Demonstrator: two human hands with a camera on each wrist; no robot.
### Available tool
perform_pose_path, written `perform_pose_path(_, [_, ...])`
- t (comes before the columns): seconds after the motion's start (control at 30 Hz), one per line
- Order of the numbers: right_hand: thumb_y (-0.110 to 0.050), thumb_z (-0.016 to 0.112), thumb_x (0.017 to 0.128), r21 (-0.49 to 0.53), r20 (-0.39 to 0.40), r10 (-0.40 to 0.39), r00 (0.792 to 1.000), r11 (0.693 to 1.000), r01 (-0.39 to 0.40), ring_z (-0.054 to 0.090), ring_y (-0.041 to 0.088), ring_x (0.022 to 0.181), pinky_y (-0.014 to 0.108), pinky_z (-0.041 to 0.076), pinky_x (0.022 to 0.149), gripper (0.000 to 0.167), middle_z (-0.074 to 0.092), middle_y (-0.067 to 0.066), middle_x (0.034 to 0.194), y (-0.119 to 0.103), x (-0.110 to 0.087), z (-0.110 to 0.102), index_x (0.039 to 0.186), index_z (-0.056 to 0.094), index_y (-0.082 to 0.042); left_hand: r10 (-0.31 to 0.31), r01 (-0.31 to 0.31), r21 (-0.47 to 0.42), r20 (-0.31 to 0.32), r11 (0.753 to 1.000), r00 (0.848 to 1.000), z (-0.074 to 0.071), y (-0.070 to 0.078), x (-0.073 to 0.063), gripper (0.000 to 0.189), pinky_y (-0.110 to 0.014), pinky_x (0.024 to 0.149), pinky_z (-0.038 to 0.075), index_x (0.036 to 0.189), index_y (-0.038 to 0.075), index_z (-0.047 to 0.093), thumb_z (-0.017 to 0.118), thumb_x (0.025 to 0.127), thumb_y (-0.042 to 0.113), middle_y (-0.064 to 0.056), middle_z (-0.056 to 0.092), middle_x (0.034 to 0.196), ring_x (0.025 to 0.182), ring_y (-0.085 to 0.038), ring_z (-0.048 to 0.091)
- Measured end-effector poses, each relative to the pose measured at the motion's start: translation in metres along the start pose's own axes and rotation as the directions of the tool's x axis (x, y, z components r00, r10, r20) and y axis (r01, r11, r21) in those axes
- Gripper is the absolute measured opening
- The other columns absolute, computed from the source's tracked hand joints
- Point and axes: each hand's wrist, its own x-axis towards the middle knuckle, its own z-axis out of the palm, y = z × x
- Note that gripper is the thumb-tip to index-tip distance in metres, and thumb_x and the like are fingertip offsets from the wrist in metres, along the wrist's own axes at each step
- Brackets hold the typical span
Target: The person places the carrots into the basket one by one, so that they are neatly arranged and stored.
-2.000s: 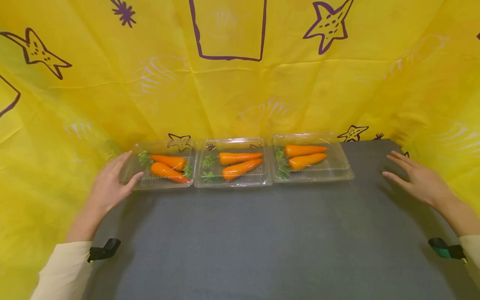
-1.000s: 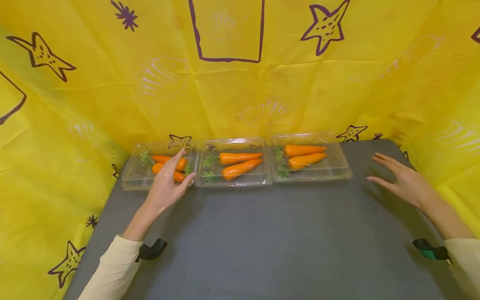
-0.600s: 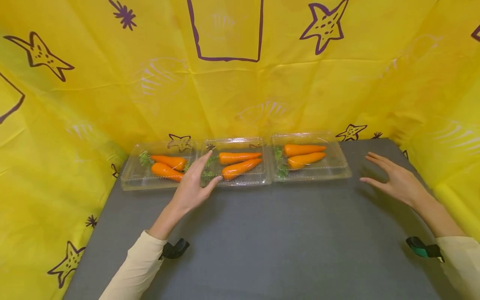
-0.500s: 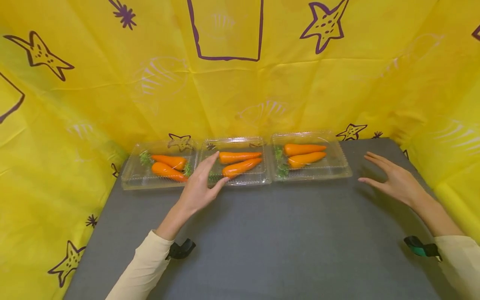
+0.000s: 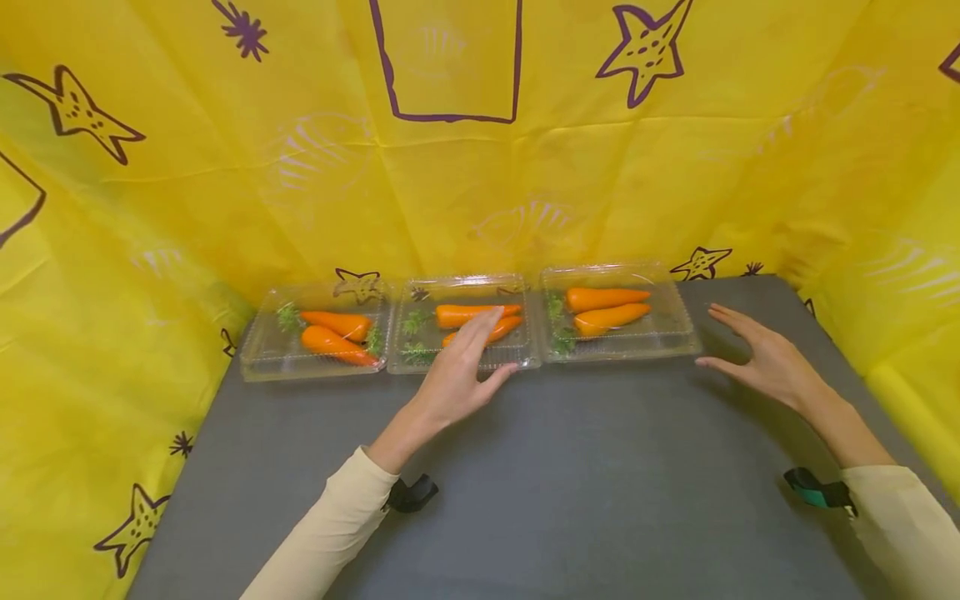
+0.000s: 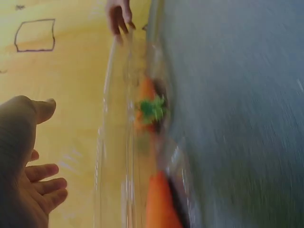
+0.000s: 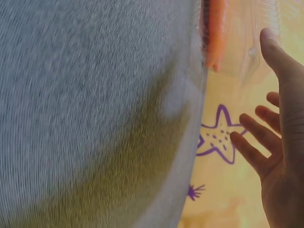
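Three clear plastic clamshell boxes stand in a row at the back of the table, each with two orange carrots and green tops inside. In the head view my left hand [image 5: 459, 375] overlaps the front of the middle box [image 5: 416, 287], its fingers extended and thumb apart, holding nothing; it partly covers the lower carrot [image 5: 504, 327]. The left box [image 5: 258, 358] sits beside it. My right hand [image 5: 772, 362] hovers off the right end of the right box [image 5: 671, 321], fingers spread and nothing in them. The right wrist view shows this hand [image 7: 280, 137] apart from the box end.
A dark grey table [image 5: 570, 483] spreads out in front of the boxes. Yellow cloth [image 5: 450, 192] printed with starfish and fish hangs behind and along both sides, close behind the boxes. Each wrist carries a dark strap-on device, such as the right one [image 5: 817, 490].
My left hand has swept rightward from beside the left box to the front of the middle one. My right hand has drifted left toward the right box. The boxes stay in place.
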Motion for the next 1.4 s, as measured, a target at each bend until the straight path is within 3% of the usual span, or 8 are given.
perform_pose_path(0.2, [-0.024, 0.083, 0.078, 0.038, -0.02, -0.038, 0.999, 0.999, 0.038, 0.051, 0.052, 0.115, 0.068, 0.042, 0.087, 0.086, 0.042, 0.024, 0.148, -0.002, 0.002, 0.007, 0.15, 0.039, -0.006, -0.091, 0.099, -0.061, 0.123, 0.993, 0.988, 0.017, 0.022, 0.011, 0.086, -0.047, 0.116, 0.03, 0.156, 0.009, 0.019, 0.068, 0.092, 0.039, -0.013, 0.029, 0.158, 0.143, -0.03, 0.03])
perform_pose_path(0.37, [-0.022, 0.083, 0.079, 0.084, -0.017, -0.006, 1.0, 0.996, 0.007, 0.055, 0.05, 0.109, 0.068, 0.043, 0.086, 0.09, 0.044, 0.027, 0.145, -0.002, 0.002, 0.014, 0.153, 0.033, -0.008, -0.082, 0.09, -0.039, 0.173, 0.995, 0.981, 0.033, 0.035, 0.021, 0.089, -0.043, 0.119, 0.025, 0.157, 0.006, 0.012, 0.065, 0.094, 0.04, -0.013, 0.02, 0.161, 0.146, -0.027, 0.024])
perform_pose_path(0.53, [-0.021, 0.083, 0.079, 0.12, -0.014, 0.008, 1.0, 0.993, -0.006, 0.054, 0.052, 0.109, 0.069, 0.042, 0.085, 0.092, 0.045, 0.029, 0.142, -0.002, 0.001, 0.018, 0.154, 0.03, -0.009, -0.092, 0.087, 0.033, 0.209, 0.996, 0.974, 0.049, 0.044, 0.027, 0.09, -0.047, 0.118, 0.024, 0.157, 0.003, 0.008, 0.063, 0.095, 0.04, -0.018, 0.014, 0.162, 0.146, -0.033, 0.022])
perform_pose_path(0.8, [-0.019, 0.085, 0.076, 0.138, -0.036, -0.02, 0.999, 0.99, 0.024, 0.056, 0.051, 0.108, 0.069, 0.043, 0.086, 0.092, 0.042, 0.025, 0.147, -0.005, 0.005, 0.018, 0.152, 0.035, -0.009, -0.098, 0.059, 0.227, 0.163, 0.972, 0.982, 0.061, 0.051, 0.03, 0.088, -0.043, 0.121, 0.019, 0.155, -0.002, 0.015, 0.067, 0.094, 0.034, -0.025, 0.022, 0.157, 0.145, -0.034, 0.024])
perform_pose_path(0.97, [-0.017, 0.087, 0.073, 0.13, -0.06, -0.053, 0.997, 0.99, 0.061, 0.057, 0.05, 0.107, 0.067, 0.045, 0.085, 0.092, 0.04, 0.023, 0.15, -0.005, 0.007, 0.02, 0.15, 0.038, -0.005, -0.083, 0.035, 0.284, 0.157, 0.958, 0.984, 0.069, 0.055, 0.029, 0.087, -0.044, 0.121, 0.019, 0.154, -0.002, 0.018, 0.068, 0.093, 0.033, -0.024, 0.024, 0.157, 0.144, -0.035, 0.028])
perform_pose_path(1.27, [-0.019, 0.087, 0.074, 0.114, -0.05, -0.036, 0.998, 0.993, 0.041, 0.053, 0.053, 0.113, 0.067, 0.044, 0.088, 0.088, 0.046, 0.028, 0.143, -0.012, 0.009, 0.024, 0.147, 0.042, -0.001, -0.138, 0.079, 0.446, 0.102, 0.892, 0.985, 0.084, 0.062, 0.029, 0.086, -0.045, 0.122, 0.015, 0.153, 0.0, 0.025, 0.072, 0.089, 0.035, -0.023, 0.04, 0.149, 0.138, -0.029, 0.04])
perform_pose_path(1.4, [-0.021, 0.087, 0.074, 0.093, -0.055, -0.02, 0.998, 0.995, 0.025, 0.053, 0.052, 0.114, 0.067, 0.043, 0.09, 0.084, 0.052, 0.03, 0.135, -0.016, 0.008, 0.024, 0.144, 0.046, 0.001, -0.148, 0.089, 0.472, 0.088, 0.877, 0.985, 0.086, 0.066, 0.028, 0.085, -0.043, 0.122, 0.015, 0.152, 0.001, 0.028, 0.072, 0.088, 0.035, -0.024, 0.044, 0.146, 0.136, -0.029, 0.044])
